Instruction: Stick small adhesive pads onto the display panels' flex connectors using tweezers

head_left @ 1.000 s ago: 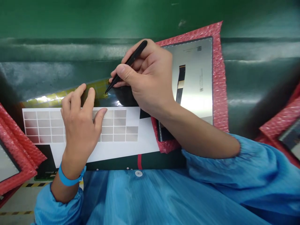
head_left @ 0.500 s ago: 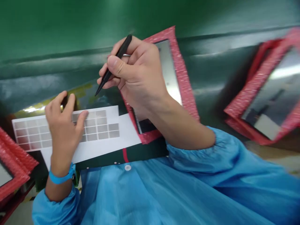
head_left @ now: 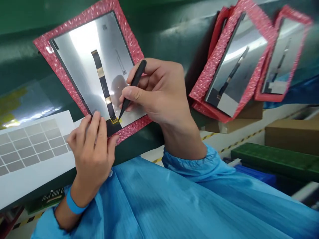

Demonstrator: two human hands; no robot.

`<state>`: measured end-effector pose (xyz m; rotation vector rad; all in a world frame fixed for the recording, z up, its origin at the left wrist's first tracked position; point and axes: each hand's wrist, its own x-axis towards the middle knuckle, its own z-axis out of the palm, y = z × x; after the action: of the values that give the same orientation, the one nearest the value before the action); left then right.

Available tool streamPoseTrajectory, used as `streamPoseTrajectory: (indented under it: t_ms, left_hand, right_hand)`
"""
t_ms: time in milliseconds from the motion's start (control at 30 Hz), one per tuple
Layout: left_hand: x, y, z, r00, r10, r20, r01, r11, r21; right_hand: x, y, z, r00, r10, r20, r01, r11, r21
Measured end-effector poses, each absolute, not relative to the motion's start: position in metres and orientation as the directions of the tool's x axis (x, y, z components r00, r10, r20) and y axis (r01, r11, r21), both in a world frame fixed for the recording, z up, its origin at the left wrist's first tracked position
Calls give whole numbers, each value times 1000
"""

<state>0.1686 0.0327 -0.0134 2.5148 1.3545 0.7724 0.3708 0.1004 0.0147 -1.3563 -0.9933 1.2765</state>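
My right hand (head_left: 159, 93) grips slim black tweezers (head_left: 136, 78), tip pointing down. The tip is beside the yellow-gold end of a dark flex cable (head_left: 102, 81). That cable lies across the shiny back of a display panel (head_left: 74, 49), which rests on pink bubble wrap (head_left: 132, 36). Flat at the panel's lower left corner is my left hand (head_left: 93, 142), fingers stretched out and thumb apart. A white sheet with grey square stickers (head_left: 32, 142) lies left of it, over white paper (head_left: 32, 181).
To the right, more display panels (head_left: 236, 66) lie on pink bubble wrap. Clear film with yellow marks (head_left: 25, 103) is at the left on the green table (head_left: 169, 36). Lower right are a cardboard box (head_left: 291, 136) and a green bin (head_left: 274, 159).
The view has swung right. My left hand has gone from the sticker sheet to the panel's corner. My right hand has brought the tweezers down to the flex cable's end.
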Motion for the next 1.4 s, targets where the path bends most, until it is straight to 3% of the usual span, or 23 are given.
streamPoseTrajectory:
  t_ms: [233, 800, 1067, 1267, 1400]
  left_hand:
    - [164, 35, -8, 448, 835, 319, 748, -546, 378]
    - [165, 34, -8, 459, 832, 310, 728, -553, 406]
    - [164, 29, -6, 456, 831, 318, 753, -551, 360]
    - [166, 27, -2, 508, 833, 219, 777, -553, 300]
    - [172, 27, 2, 500, 846, 186, 789, -533, 306]
  right_hand:
    - [374, 98, 6, 106, 990, -88, -102, -77, -992]
    - [372, 95, 8, 177, 984, -34, 88, -50, -995]
    - [369, 97, 8, 194, 980, 53, 132, 28, -991]
    - [371, 94, 19, 159, 983, -91, 175, -119, -977]
    - [370, 93, 17, 278, 960, 32, 149, -10, -989]
